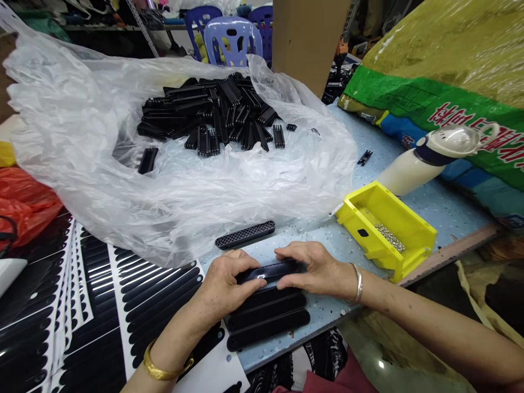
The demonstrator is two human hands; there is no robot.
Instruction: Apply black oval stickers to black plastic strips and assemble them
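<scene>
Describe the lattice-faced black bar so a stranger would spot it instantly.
Find the large translucent plastic sheet heaped with black pieces. By its near edge, just beyond the left hand and right hand, lies one black bar. Its upward face shows a crisscross lattice, unlike the plain bars nearer the camera.

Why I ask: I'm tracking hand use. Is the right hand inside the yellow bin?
No, the right hand grips one end of a black strip, and the yellow bin stands apart to its right.
</scene>
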